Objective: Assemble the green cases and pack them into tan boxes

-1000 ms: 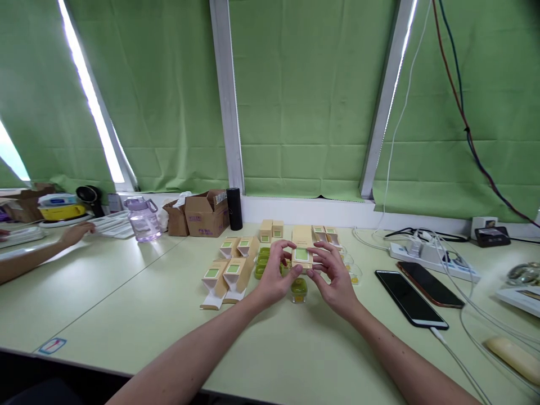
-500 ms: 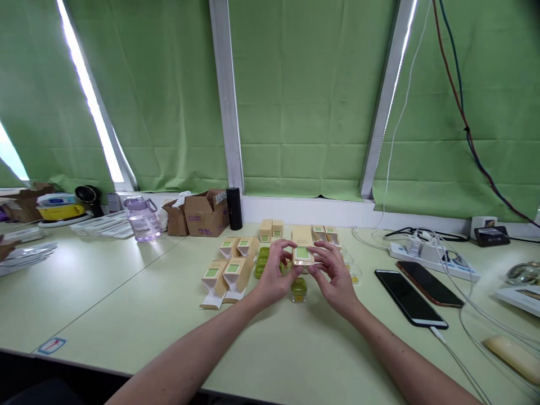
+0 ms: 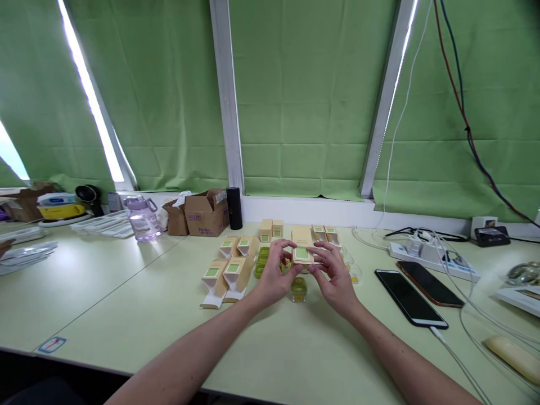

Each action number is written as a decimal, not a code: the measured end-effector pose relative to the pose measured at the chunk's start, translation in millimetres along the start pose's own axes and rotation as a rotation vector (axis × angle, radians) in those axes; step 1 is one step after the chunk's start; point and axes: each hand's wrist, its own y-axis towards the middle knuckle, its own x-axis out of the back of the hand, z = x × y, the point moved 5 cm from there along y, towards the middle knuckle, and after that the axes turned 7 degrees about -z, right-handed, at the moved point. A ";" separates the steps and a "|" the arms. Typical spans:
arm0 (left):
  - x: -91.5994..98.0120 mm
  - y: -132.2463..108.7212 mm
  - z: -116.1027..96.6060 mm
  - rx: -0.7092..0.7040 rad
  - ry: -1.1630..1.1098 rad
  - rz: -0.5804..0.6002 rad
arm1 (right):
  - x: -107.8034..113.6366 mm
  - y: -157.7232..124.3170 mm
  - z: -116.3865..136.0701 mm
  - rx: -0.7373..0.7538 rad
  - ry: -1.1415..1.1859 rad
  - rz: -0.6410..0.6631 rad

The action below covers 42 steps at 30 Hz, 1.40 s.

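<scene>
Between my two hands is a small kraft box (image 3: 302, 254) with a green label. My left hand (image 3: 275, 274) grips its left side, and my right hand (image 3: 335, 277) pinches its right side. Just below the box, a small clear jar with a green lid (image 3: 298, 288) stands on the table. More green-lidded containers (image 3: 260, 263) are partly hidden behind my left hand. Open kraft boxes (image 3: 233, 270) with white flaps lie to the left. Other kraft boxes (image 3: 265, 229) stand farther back, and clear pieces (image 3: 353, 273) lie right of my right hand.
Two phones (image 3: 410, 298) and a power strip (image 3: 434, 262) with white cables lie at the right. A purple bottle (image 3: 143, 219), a cardboard box (image 3: 206, 214) and a black cylinder (image 3: 234, 209) stand at the back left. Another person's hand (image 3: 5, 246) shows at the far left.
The other person's hand at the far left has moved toward the picture's edge. The small box has tilted slightly between my hands, which stay in place.
</scene>
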 end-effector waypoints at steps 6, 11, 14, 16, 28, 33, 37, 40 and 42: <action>0.7 -0.4 -1.3 -0.005 0.008 -0.024 | 0.0 0.6 0.7 0.009 0.002 -0.004; 0.3 -0.4 2.3 -0.004 0.008 -0.038 | -0.2 0.6 -1.5 -0.005 0.000 -0.010; 1.4 0.1 1.1 -0.018 0.035 -0.037 | -0.6 0.5 -4.5 -0.024 0.016 0.001; 2.7 0.3 -1.9 -0.043 0.058 -0.028 | -1.3 0.5 -6.7 -0.041 0.038 0.018; 5.0 -1.7 -11.0 -0.156 0.241 -0.056 | -2.8 -0.2 -17.1 -0.082 0.035 0.079; 5.7 -1.3 -10.6 -0.191 0.261 -0.073 | -4.2 -5.5 -6.6 -0.049 -0.075 0.098; 8.5 -0.6 -5.2 -0.151 0.287 -0.113 | -6.6 -7.8 1.7 0.001 -0.069 0.133; 10.7 -0.7 -0.3 -0.105 0.278 -0.151 | -7.9 -7.5 6.4 0.047 -0.040 0.150; 12.2 -0.7 3.2 -0.069 0.266 -0.173 | -8.2 -6.9 9.8 0.078 -0.039 0.156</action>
